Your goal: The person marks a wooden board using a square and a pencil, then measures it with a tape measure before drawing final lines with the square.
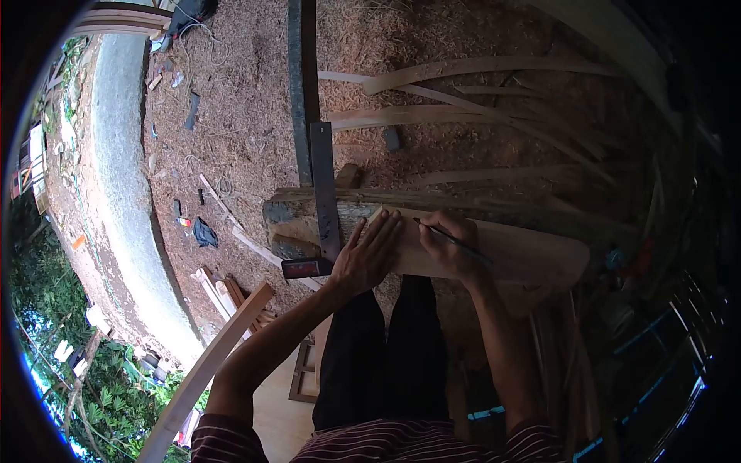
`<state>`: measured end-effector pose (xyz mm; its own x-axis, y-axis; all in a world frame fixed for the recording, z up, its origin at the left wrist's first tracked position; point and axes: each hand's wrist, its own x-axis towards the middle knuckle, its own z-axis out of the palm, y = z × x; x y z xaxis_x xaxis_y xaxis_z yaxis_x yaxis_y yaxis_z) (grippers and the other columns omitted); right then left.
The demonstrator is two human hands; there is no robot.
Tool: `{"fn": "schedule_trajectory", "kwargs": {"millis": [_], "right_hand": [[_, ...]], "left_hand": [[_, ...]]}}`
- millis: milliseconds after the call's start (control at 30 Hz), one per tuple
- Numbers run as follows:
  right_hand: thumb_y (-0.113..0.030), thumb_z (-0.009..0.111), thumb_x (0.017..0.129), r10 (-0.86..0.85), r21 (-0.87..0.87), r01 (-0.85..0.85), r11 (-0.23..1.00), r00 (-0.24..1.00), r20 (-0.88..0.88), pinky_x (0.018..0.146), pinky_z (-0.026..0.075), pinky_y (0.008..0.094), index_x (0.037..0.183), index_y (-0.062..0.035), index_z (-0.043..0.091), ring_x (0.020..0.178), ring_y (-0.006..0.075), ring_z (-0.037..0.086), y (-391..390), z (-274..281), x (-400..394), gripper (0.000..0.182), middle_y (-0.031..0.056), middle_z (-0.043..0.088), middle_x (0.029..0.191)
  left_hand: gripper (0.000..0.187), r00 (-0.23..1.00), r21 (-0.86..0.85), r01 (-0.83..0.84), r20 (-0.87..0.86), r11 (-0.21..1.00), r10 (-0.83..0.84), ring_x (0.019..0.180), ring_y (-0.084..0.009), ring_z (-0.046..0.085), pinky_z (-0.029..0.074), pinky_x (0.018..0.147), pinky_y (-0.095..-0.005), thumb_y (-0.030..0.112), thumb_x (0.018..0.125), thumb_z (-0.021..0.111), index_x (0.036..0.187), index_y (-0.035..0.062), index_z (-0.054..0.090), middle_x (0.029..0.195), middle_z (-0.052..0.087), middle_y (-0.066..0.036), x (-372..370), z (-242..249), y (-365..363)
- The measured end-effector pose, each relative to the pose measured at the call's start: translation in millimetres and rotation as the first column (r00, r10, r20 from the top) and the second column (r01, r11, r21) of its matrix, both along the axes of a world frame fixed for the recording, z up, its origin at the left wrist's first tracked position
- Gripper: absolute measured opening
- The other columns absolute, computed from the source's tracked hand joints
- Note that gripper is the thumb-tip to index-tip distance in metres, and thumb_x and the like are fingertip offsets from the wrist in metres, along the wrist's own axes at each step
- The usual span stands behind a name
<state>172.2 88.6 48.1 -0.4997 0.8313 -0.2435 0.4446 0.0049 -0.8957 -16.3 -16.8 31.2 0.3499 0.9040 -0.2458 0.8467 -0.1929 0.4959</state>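
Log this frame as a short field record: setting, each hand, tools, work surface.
setting: outdoors, ground covered in wood shavings
left hand: flat on the pale curved wooden board, beside the dark metal try square with red-black stock
right hand: holds a thin dark pencil over the board
support: rough dark timber beam under the board
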Motion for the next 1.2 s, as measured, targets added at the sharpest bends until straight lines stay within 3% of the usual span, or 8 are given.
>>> {"fn": "schedule_trajectory", "kwargs": {"millis": [67,167,267,1100,1200], "right_hand": [[-0.002,0.067,0.08,-0.03,0.012,0.031,0.999,0.998,-0.058,0.061,0.049,0.0337,0.081,-0.0024,0.056,0.067,0.0217,0.062,-0.1,2.1,-3.2,0.012,0.0099,0.059,0.074],[-0.001,0.067,0.08,-0.017,-0.01,0.017,1.0,0.998,-0.061,0.062,0.049,0.034,0.082,-0.0028,0.056,0.068,0.022,0.062,0.3,1.6,-1.7,0.011,0.0096,0.06,0.075],[-0.001,0.067,0.08,0.004,0.016,-0.003,1.0,0.999,-0.054,0.061,0.049,0.0336,0.082,-0.0032,0.056,0.068,0.0211,0.062,2.0,2.3,-1.3,0.011,0.0092,0.06,0.075],[-0.002,0.067,0.081,0.001,-0.025,-0.003,1.0,0.997,-0.077,0.063,0.051,0.0324,0.087,-0.0017,0.059,0.071,0.0205,0.066,3.4,2.5,-3.2,0.009,0.0102,0.064,0.079],[-0.002,0.067,0.082,0.005,-0.038,-0.008,0.999,0.998,-0.061,0.062,0.051,0.0323,0.086,-0.0016,0.06,0.071,0.0203,0.066,3.4,3.0,-2.7,0.009,0.01,0.063,0.078]], "left_hand": [[0.065,0.998,-0.024,0.024,-0.051,0.999,-0.026,0.142,-0.0268,0.024,0.022,0.114,-0.0481,0.03,0.092,0.052,0.146,0.0035,0.028,0.153,0.027,-0.013,0.2,-2.3,-2.1],[0.065,0.993,-0.029,0.037,-0.11,0.999,-0.04,0.143,-0.026,0.024,0.021,0.114,-0.0473,0.034,0.093,0.05,0.147,0.0043,0.027,0.153,0.026,-0.012,1.9,-3.9,-3.5],[0.061,0.997,-0.011,0.016,-0.074,1.0,-0.017,0.141,-0.0278,0.027,0.02,0.114,-0.0486,0.032,0.093,0.048,0.144,0.002,0.033,0.151,0.03,-0.015,2.5,-2.7,-3.0],[0.061,0.994,-0.044,0.009,-0.111,0.999,-0.014,0.142,-0.0239,0.024,0.02,0.114,-0.0485,0.036,0.095,0.046,0.146,0.0066,0.03,0.154,0.026,-0.01,4.0,-3.5,-3.9],[0.063,0.998,-0.045,-0.005,-0.058,0.999,0.002,0.142,-0.0277,0.024,0.019,0.113,-0.0517,0.033,0.092,0.051,0.144,0.0035,0.032,0.152,0.029,-0.015,4.0,-4.8,-4.3]]}}
